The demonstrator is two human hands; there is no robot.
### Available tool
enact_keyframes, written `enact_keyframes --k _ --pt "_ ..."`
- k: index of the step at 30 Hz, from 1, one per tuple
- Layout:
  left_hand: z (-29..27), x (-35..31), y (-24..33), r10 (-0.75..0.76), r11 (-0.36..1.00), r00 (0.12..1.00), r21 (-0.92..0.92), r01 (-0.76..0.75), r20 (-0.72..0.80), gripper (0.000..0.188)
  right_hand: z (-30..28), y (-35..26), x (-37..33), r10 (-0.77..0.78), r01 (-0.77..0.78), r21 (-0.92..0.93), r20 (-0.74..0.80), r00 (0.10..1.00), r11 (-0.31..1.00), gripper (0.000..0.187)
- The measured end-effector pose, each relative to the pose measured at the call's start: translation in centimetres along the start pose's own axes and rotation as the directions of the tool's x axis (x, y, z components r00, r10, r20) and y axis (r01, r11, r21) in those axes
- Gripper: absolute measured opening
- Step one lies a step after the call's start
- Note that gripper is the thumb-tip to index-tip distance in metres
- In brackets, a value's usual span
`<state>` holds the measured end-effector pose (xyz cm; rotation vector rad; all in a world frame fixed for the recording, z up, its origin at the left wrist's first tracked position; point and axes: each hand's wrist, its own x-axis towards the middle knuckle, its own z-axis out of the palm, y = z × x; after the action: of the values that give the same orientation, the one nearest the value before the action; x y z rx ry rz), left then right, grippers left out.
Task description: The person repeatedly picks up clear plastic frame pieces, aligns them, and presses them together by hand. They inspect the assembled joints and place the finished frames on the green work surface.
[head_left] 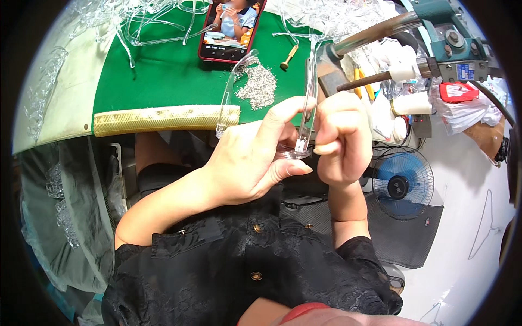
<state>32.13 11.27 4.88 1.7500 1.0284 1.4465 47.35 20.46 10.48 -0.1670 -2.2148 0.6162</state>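
- Left hand point(247, 157) pinches the clear curved plastic eyeglass frame point(300, 127), held just below the green felt-covered table point(157, 81).
- Right hand point(342, 138) is closed on the frame's arm.
- Grey pile of small metal screws point(258, 86) lies on the table.

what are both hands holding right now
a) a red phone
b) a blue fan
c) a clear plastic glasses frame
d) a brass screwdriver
c: the left hand and right hand both grip a clear plastic glasses frame above the green mat; the red phone lies untouched on the mat, and the blue fan sits on the floor.
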Motion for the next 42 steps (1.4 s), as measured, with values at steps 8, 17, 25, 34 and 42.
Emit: enact_keyframes --k 8,17,25,34,42 --pt "0.4 0.2 0.1 0.013 0.998 1.000 0.059 -0.013 0.007 0.076 0.0 0.0 0.1 -0.046 0.047 -0.113 0.004 0.999 0.992 0.020" --pt "0.3 0.3 0.1 0.050 0.990 0.998 0.130 -0.046 -0.031 0.073 -0.1 -0.1 0.0 0.015 -0.014 -0.054 0.004 1.000 0.998 0.017" --pt "0.5 0.2 0.2 0.002 0.998 1.000 0.070 -0.001 -0.021 0.076 0.0 0.1 0.0 -0.060 0.054 -0.143 -0.035 0.998 0.988 0.016" --pt "0.3 0.4 0.4 -0.020 0.998 1.000 0.066 0.021 -0.002 0.077 0.1 0.3 -0.4 0.029 -0.030 -0.029 -0.050 0.998 0.999 0.016" --pt "0.5 0.3 0.2 0.014 0.997 1.000 0.080 -0.013 -0.012 0.076 0.2 0.5 -0.6 0.039 -0.038 0.017 -0.070 0.997 0.999 0.019"
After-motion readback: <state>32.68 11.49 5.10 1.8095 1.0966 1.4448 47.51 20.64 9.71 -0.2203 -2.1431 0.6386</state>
